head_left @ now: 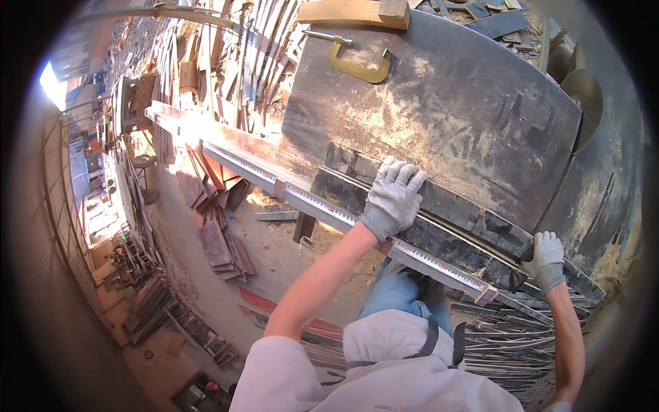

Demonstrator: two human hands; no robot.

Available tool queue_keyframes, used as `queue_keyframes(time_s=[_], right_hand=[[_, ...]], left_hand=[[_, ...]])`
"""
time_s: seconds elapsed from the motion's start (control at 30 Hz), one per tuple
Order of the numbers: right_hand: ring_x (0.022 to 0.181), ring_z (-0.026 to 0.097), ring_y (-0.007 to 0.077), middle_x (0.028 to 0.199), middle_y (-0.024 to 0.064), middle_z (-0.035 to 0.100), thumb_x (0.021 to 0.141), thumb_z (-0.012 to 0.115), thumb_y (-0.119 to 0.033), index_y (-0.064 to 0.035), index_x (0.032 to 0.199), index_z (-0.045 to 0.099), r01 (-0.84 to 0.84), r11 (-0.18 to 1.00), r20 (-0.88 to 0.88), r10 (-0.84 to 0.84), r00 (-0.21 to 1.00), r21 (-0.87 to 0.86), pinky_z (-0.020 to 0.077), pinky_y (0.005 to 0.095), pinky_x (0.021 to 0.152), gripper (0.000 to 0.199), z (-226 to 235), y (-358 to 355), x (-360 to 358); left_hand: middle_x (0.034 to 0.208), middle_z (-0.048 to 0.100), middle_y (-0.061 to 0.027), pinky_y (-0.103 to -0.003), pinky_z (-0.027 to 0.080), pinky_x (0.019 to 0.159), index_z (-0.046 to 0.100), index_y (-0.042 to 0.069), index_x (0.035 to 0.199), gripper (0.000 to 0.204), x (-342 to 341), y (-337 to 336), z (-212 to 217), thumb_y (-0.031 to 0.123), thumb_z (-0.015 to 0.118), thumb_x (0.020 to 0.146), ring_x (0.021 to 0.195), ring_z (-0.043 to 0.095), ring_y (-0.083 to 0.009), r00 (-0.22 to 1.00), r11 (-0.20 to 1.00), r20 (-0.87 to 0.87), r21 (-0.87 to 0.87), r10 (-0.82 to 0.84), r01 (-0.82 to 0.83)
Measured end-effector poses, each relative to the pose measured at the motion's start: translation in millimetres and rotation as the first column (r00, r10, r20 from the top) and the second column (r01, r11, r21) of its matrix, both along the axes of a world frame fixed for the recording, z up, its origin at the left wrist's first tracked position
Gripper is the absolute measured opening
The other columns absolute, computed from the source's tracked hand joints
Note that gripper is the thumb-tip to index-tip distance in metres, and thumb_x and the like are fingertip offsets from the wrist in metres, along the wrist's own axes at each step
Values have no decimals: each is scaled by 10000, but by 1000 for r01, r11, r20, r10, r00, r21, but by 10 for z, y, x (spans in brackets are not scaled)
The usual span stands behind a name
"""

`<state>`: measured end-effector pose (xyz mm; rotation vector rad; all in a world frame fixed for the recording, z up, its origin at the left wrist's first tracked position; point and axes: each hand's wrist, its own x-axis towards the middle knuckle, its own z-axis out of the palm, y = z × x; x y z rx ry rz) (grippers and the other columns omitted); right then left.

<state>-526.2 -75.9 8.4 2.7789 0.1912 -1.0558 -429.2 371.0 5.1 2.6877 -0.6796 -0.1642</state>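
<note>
Both my hands wear grey knit gloves. My left hand lies flat, fingers spread, on a long dark weathered plank that rests along the near edge of a sawdust-covered metal saw table. My right hand grips the right end of the same plank near the table's corner. A long metal fence rail with a ruler scale runs just below the plank, from a reddish board at the left to the right end.
A brass-coloured C-clamp and a wooden block sit at the table's far side. A round saw blade stands at the right. Thin wood strips pile below the table; boards and offcuts litter the dirt floor.
</note>
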Motion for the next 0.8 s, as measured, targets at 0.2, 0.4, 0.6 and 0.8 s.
queue_keyframes(time_s=[0.2,0.4,0.6,0.8], right_hand=[[1111,602,345,1150,163,636,629,980,-354,-42,1192,583,31,999,38,-33,999,39,529,445,951,756,-7,-12,-161],[1114,601,348,1158,162,630,646,975,-353,-26,1234,572,-1,997,72,-5,997,78,527,451,948,785,-40,-32,-237],[1114,610,352,1153,172,633,667,957,-348,-13,1269,574,-108,988,49,103,993,109,527,458,946,788,-50,-21,-176],[1150,620,347,1205,181,647,661,956,-384,9,1358,565,-33,997,-40,36,999,64,540,440,983,891,16,3,-114]], left_hand=[[1259,576,-116,-575,335,1247,615,114,1311,568,33,3,-9,165,768,767,1275,539,-344,999,994,39,-109,1,4],[1230,578,-128,-567,372,1189,601,94,1286,557,18,11,-28,143,748,751,1240,553,-350,999,993,47,-119,21,-15],[1233,572,-126,-559,371,1180,598,86,1269,568,30,24,-55,150,735,721,1267,539,-356,997,999,63,-21,35,-34],[1240,576,-129,-566,371,1193,604,95,1285,553,17,21,-6,169,735,752,1264,546,-358,1000,1000,22,-24,19,-18]])
